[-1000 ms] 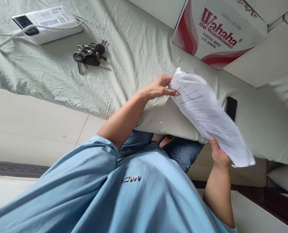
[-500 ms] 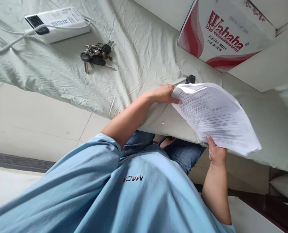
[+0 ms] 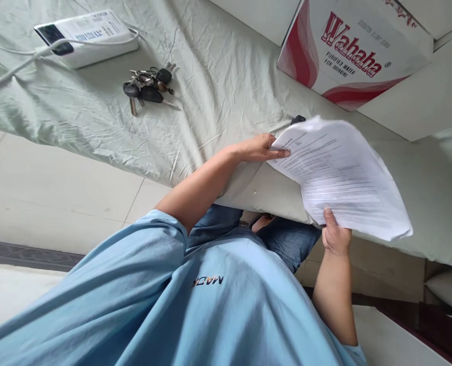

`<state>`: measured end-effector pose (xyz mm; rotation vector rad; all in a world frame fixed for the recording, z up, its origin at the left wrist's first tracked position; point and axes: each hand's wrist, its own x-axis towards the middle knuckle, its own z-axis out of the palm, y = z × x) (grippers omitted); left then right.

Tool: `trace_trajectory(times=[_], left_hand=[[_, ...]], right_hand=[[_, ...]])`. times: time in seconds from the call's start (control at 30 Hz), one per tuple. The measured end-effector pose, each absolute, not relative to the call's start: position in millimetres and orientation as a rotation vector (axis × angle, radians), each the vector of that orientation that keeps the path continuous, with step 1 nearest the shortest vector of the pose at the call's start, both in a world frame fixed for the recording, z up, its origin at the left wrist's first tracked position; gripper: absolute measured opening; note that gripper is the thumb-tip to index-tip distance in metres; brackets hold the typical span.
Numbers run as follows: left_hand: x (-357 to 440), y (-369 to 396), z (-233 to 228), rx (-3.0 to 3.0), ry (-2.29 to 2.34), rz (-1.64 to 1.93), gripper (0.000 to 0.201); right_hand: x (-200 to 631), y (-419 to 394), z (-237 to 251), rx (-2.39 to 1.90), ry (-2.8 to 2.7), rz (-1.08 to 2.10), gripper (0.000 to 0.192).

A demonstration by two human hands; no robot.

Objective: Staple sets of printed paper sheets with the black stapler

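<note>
Both of my hands hold a sheaf of printed white papers [image 3: 343,178] above the edge of a bed covered with a pale green sheet [image 3: 218,76]. My left hand [image 3: 262,147] pinches the papers' upper left corner, thumb on the printed side. My right hand [image 3: 336,236] grips the lower edge from below, thumb on top. The pages are slightly blurred and fan out to the right. A small black object [image 3: 298,120] peeks out from behind the top edge of the papers; most of it is hidden.
A bunch of keys [image 3: 147,86] lies on the sheet at upper left. Beyond it is a white power bank [image 3: 84,33] with a white cable [image 3: 8,71]. A red and white "Wahaha" carton [image 3: 348,46] stands at upper right. Tiled floor [image 3: 50,188] lies left of the bed.
The papers swung from a steep tilt to a flatter spread facing me and now cover the black phone that lay to their right. My right hand slid slightly left along the lower edge.
</note>
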<state>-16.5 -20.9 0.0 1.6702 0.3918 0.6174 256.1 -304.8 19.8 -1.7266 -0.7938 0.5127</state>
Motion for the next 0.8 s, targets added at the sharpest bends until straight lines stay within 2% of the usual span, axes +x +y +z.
trace_trajectory(times=[0.13, 0.43, 0.8], left_hand=[[-19.6, -22.6, 5.1, 1.645, 0.371, 0.556, 0.067], [-21.4, -21.2, 7.4, 1.709, 0.475, 0.401, 0.068], [-23.7, -19.6, 10.7, 1.805, 0.479, 0.293, 0.065]], right_hand=[[246.7, -303.3, 19.9, -1.634, -0.643, 0.595, 0.084], [254.4, -313.8, 18.2, -1.677, -0.442, 0.685, 0.076], [302.1, -308.3, 14.7, -1.677, -0.599, 0.236, 0.056]])
